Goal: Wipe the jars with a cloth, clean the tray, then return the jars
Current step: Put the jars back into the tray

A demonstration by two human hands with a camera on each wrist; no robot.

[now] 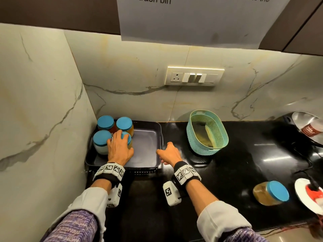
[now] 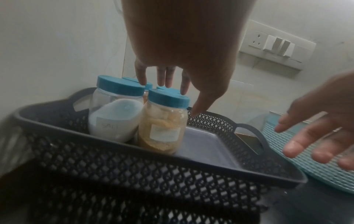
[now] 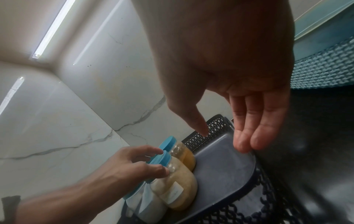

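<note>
Four blue-lidded clear plastic jars (image 1: 111, 131) stood in dark mesh-walled tray (image 1: 148, 137); fifth jar (image 1: 271, 193) remained out on counter. Left hand (image 1: 120, 149) spread over jar lid, right hand (image 1: 170, 152) relaxed, empty, at tray rim.

Both arms reach forward, left hand (image 1: 119, 148) and right hand (image 1: 170, 153) with relaxed fingers.
</note>
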